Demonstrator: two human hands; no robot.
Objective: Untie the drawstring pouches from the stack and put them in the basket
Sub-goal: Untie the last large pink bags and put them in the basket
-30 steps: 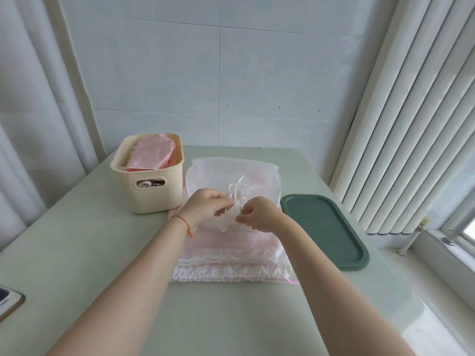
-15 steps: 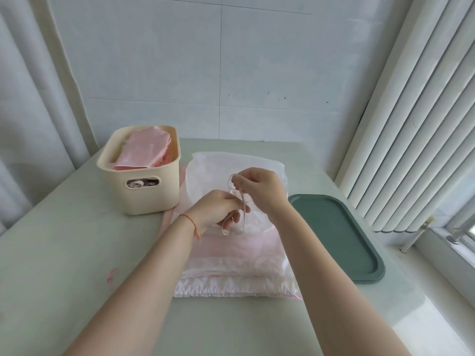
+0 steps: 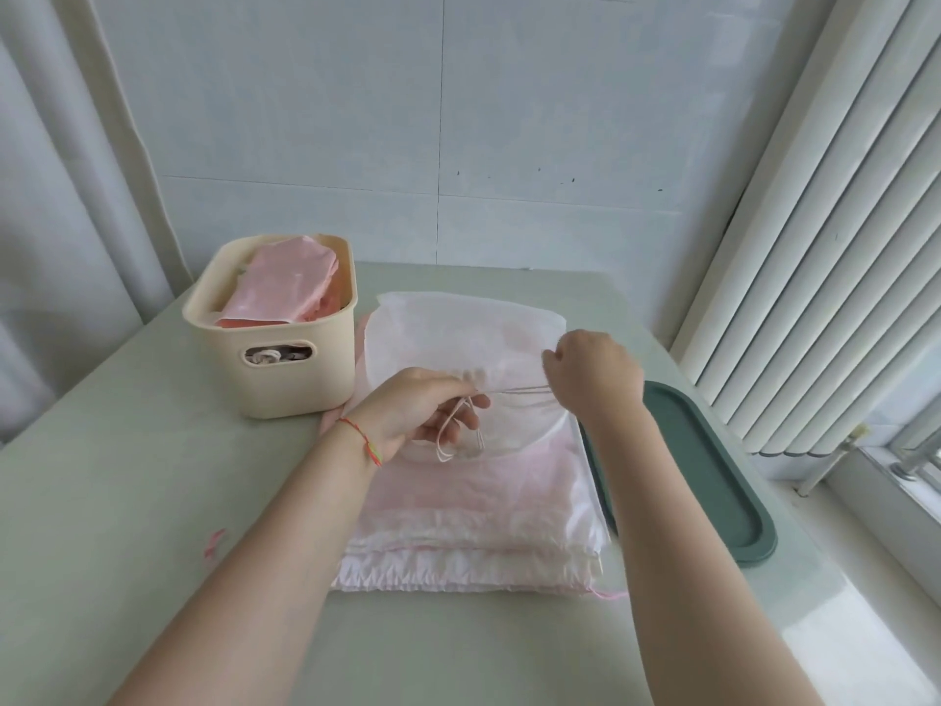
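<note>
A stack of pale pink and white drawstring pouches (image 3: 473, 522) lies flat in the middle of the table. The top pouch (image 3: 453, 333) is sheer white. My left hand (image 3: 422, 410) pinches its gathered mouth and a loop of white drawstring (image 3: 448, 445) hangs below my fingers. My right hand (image 3: 593, 372) is closed on the other end of the string and holds it taut to the right. A cream basket (image 3: 295, 369) with pink pouches (image 3: 285, 293) inside stands left of the stack.
A dark green oval tray (image 3: 713, 481) lies right of the stack, near the window sill. A small pink scrap (image 3: 214, 545) rests on the table at left. Curtains hang on the left and vertical blinds on the right. A tiled wall stands behind the table.
My right hand has pulled the drawstring from above the pouch out to the right, drawing it taut. My left hand stays on the pouch mouth. The camera has tilted slightly.
</note>
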